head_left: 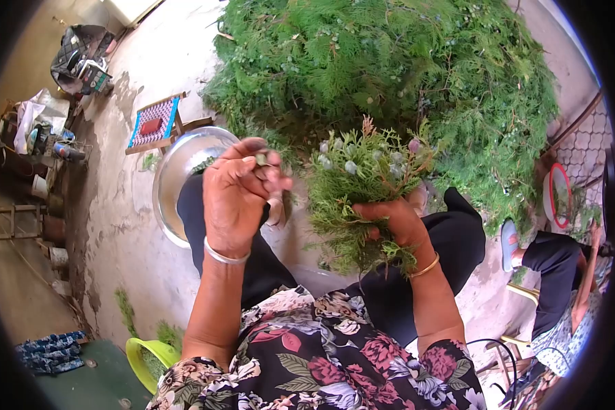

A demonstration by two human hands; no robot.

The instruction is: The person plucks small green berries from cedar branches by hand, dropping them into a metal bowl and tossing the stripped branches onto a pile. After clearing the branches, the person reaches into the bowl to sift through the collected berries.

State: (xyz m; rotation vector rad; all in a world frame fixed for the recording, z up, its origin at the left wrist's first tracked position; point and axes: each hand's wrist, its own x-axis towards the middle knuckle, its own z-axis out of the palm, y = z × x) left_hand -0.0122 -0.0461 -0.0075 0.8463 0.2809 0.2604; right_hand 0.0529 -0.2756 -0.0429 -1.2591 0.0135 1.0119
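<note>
A leafy evergreen sprig [362, 184] with several pale blue-green cones rises from my right hand [396, 222], whose fingers are wrapped round its lower stems. To the left of it, apart from the foliage, my left hand [242, 188] is raised with fingers curled and a small greenish cone [261, 159] pinched at the tips. Under that hand a wide metal basin [167, 184] sits on the floor beside my left leg, with a little greenery inside; my hand and knee hide part of it. A silver bangle circles my left wrist, a gold one my right.
A large heap of evergreen branches [389, 61] lies ahead. A low woven stool [154, 123] stands beyond the basin. At lower left is a yellow-green tub [147, 362]. Another person's leg [553, 280] is at right, near a red-rimmed round object [560, 195].
</note>
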